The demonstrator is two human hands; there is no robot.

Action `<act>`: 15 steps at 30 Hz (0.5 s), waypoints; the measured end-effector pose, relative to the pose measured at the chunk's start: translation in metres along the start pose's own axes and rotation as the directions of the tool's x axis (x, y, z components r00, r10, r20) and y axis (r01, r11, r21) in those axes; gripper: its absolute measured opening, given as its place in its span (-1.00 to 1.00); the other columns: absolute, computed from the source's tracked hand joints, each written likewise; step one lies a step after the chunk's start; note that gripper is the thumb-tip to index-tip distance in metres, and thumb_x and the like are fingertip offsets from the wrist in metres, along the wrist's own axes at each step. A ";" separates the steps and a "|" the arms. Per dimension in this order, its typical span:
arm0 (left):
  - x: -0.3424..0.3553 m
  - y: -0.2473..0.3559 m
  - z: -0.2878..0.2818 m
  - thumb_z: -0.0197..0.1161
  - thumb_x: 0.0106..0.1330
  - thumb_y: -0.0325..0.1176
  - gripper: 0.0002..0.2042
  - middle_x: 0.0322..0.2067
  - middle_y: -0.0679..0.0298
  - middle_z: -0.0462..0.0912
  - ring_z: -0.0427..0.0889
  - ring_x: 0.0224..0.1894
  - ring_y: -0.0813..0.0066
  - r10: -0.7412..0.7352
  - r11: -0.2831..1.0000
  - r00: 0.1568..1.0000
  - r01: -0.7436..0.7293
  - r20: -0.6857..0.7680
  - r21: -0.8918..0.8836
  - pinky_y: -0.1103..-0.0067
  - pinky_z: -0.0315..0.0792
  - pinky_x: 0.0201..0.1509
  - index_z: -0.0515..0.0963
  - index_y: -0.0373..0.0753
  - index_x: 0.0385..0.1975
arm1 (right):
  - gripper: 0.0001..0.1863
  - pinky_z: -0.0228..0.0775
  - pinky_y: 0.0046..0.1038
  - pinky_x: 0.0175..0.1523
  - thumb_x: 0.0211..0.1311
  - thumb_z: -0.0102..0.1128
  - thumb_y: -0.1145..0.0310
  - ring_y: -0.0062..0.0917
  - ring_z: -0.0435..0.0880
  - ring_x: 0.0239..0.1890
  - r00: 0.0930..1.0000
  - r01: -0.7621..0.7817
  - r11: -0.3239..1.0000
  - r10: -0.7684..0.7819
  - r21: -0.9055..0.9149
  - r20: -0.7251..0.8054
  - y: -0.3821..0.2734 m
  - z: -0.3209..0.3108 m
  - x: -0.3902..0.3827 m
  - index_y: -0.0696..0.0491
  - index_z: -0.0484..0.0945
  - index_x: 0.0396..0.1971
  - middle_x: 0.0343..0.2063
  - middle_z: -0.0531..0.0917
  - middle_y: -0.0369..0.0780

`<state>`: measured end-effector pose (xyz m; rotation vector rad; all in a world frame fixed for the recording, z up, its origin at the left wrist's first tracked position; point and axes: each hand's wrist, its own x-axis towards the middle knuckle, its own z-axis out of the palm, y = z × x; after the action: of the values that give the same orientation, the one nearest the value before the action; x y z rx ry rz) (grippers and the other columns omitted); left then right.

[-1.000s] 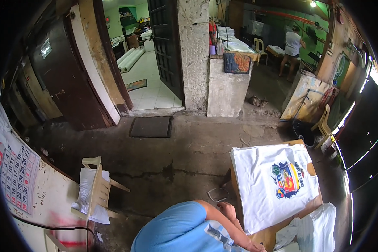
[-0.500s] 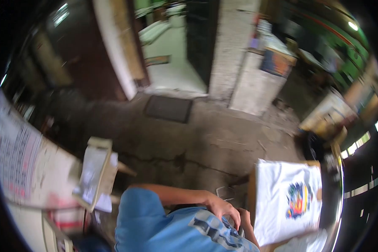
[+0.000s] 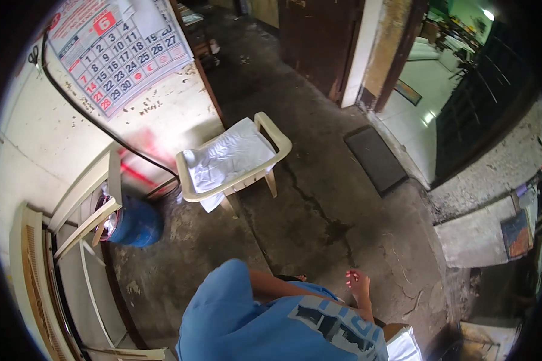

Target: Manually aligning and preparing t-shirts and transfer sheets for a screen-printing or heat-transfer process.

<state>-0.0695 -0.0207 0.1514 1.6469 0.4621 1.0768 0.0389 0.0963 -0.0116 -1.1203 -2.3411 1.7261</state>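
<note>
My right hand [image 3: 359, 284] is raised in front of my blue shirt, its fingers loosely bent and apart, with nothing seen in them. My left forearm [image 3: 277, 284] crosses my front toward the right. The left hand is almost wholly hidden by the shirt, and its fingers do not show. Ahead and to the left stands a cream plastic chair [image 3: 281, 137] with white cloth [image 3: 232, 153] lying across it, one corner hanging down. At my lower right, part of a board with white fabric [image 3: 403, 348] on it peeks out beside the shirt.
A blue drum [image 3: 140, 225] stands by the left wall, near a cream frame [image 3: 81, 231]. Above it hang a wall calendar [image 3: 123, 60] and a black cable [image 3: 81, 105]. A dark doormat [image 3: 375, 159] lies before an open doorway. The concrete floor [image 3: 307, 240] is cracked.
My view has turned left, bringing the chair and calendar nearer the middle. The printed white shirt on the board has mostly left the view. My hands, close together before, are now apart.
</note>
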 end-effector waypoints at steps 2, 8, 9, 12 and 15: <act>-0.015 -0.003 -0.014 0.23 0.07 -0.40 -0.83 -0.41 0.33 0.56 0.50 -0.37 0.54 -0.007 0.999 0.968 0.016 -0.251 0.033 0.61 0.36 -0.28 0.52 -0.28 -0.34 | -0.82 0.40 -0.58 -0.46 0.05 -0.09 0.57 -0.62 0.58 -0.54 0.998 0.052 0.999 -0.052 0.008 0.028 -0.010 0.003 0.028 0.16 0.52 -0.39 -0.54 0.62 -0.25; -0.067 -0.007 -0.078 0.10 0.20 -0.29 -0.82 -0.52 0.33 0.54 0.50 -0.45 0.58 -0.483 0.830 0.272 0.444 -0.832 -0.337 0.64 0.36 -0.34 0.51 -0.28 -0.38 | -0.85 0.37 -0.60 -0.47 0.04 0.05 0.51 -0.67 0.52 -0.58 0.940 0.281 0.933 -0.220 -0.223 0.260 -0.005 -0.001 0.084 0.12 0.54 -0.36 -0.59 0.60 -0.27; -0.082 -0.009 -0.092 0.08 0.22 -0.25 -0.79 -0.51 0.33 0.54 0.49 -0.43 0.59 -0.512 0.784 0.172 0.494 -0.842 -0.376 0.63 0.36 -0.32 0.50 -0.28 -0.38 | -0.85 0.37 -0.61 -0.45 0.02 0.07 0.50 -0.66 0.55 -0.56 0.936 0.233 0.956 -0.171 -0.176 0.308 0.000 -0.004 0.091 0.12 0.54 -0.37 -0.59 0.60 -0.25; -0.108 -0.024 -0.107 0.06 0.23 -0.22 -0.78 -0.49 0.33 0.54 0.48 -0.38 0.60 -0.516 0.672 0.285 0.719 -0.808 -0.175 0.62 0.35 -0.28 0.47 -0.28 -0.41 | -0.84 0.39 -0.58 -0.38 -0.02 0.12 0.44 -0.54 0.62 -0.48 0.896 0.280 0.941 -0.184 -0.190 0.405 0.008 -0.016 0.123 0.08 0.56 -0.38 -0.52 0.63 -0.20; -0.101 -0.054 -0.120 0.08 0.22 -0.15 -0.74 -0.47 0.21 0.53 0.49 -0.38 0.44 -0.407 0.729 0.484 0.683 -0.775 0.043 0.52 0.36 -0.27 0.45 -0.25 -0.38 | -0.83 0.43 -0.48 -0.33 0.01 0.03 0.43 -0.41 0.62 -0.48 0.851 0.368 0.888 -0.202 -0.277 0.485 0.007 -0.053 0.159 0.05 0.58 -0.39 -0.51 0.63 -0.19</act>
<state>-0.2097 -0.0102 0.0634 1.1041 1.7076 1.1285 -0.0532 0.2287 -0.0570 -0.3550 -3.0019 1.6107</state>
